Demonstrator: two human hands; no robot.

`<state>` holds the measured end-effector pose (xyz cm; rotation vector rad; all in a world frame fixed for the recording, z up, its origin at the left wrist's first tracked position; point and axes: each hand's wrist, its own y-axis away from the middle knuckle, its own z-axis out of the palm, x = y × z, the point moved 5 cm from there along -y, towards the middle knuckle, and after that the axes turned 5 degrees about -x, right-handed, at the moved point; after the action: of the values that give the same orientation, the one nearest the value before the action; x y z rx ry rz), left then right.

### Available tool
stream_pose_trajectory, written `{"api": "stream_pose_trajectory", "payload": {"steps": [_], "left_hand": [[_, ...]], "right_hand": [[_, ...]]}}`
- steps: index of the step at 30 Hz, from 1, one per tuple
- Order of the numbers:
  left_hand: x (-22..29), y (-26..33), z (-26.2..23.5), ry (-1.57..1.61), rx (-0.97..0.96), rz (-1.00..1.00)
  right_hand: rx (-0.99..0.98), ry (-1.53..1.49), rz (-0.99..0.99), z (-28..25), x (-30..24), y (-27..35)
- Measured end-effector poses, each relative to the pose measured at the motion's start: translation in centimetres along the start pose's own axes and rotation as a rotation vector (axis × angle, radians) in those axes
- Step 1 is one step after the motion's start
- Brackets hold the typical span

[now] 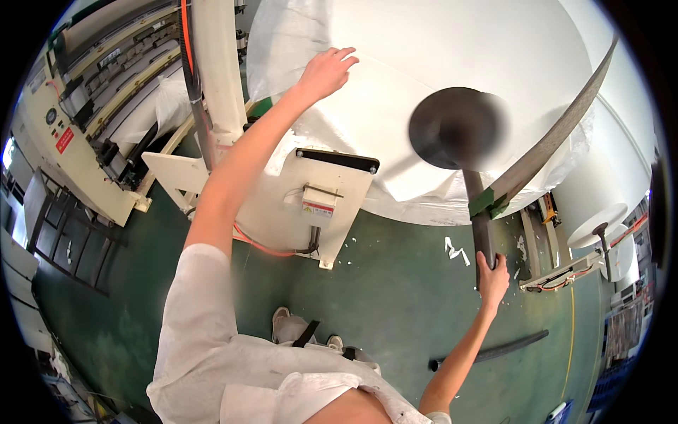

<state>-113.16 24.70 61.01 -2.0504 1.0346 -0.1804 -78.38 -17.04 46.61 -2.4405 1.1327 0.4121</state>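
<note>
The right hand (494, 278) is wrapped firmly around a straight dark-grey bar (482, 237), in front of the large white roll (402, 42) and toward its right. It grips near the bar's lower end, probably for reach and leverage, leaving the upper length free. A round, blackish, dished disc (432, 131) at the bar's top shows against the roll's face. A band of green tape (487, 203) circles the bar where a long, greyish woven strap (565, 131) meets it, seemingly to keep the two together. The left hand (328, 72) is empty, fingers loosely parted, over the roll's left part, perhaps for balance; I cannot tell whether it touches. Near the roll's front left stands a cream metal stand (272, 208). On the floor, before the roll's right side, lies a dark curved tube (512, 348). Farther off, left of the roll, is a cream roller machine (78, 145).
</note>
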Motion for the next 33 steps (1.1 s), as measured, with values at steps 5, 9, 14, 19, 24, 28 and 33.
{"api": "stream_pose_trajectory", "payload": {"steps": [5, 9, 14, 19, 24, 28, 33], "left_hand": [[-0.6, 1.4, -3.9, 0.406, 0.192, -0.010], [-3.7, 10.5, -9.4, 0.751, 0.249, -0.206], [-5.5, 32.7, -0.2, 0.864, 0.067, -0.674], [6.2, 51.6, 4.2, 1.401, -0.525, -1.077], [11.3, 49.9, 4.8, 1.469, -0.779, -0.689], [12.2, 40.0, 4.2, 1.390, -0.781, -0.357], [14.7, 31.0, 3.3, 1.803, -0.640, -0.384]], "right_hand": [[-0.005, -0.051, 0.039, 1.6, -5.1, 2.0], [0.034, -0.014, 0.110, 2.0, -7.2, 3.2], [0.016, 0.026, 0.064, 4.0, -9.3, 3.1], [0.009, -0.003, 0.144, 4.0, -13.0, 4.9], [-0.060, -0.046, 0.117, 5.8, -16.8, 7.3], [-0.136, -0.249, 0.058, 6.0, -19.8, 11.0], [-0.146, -0.321, -0.089, 5.8, -21.5, 14.1]]}}
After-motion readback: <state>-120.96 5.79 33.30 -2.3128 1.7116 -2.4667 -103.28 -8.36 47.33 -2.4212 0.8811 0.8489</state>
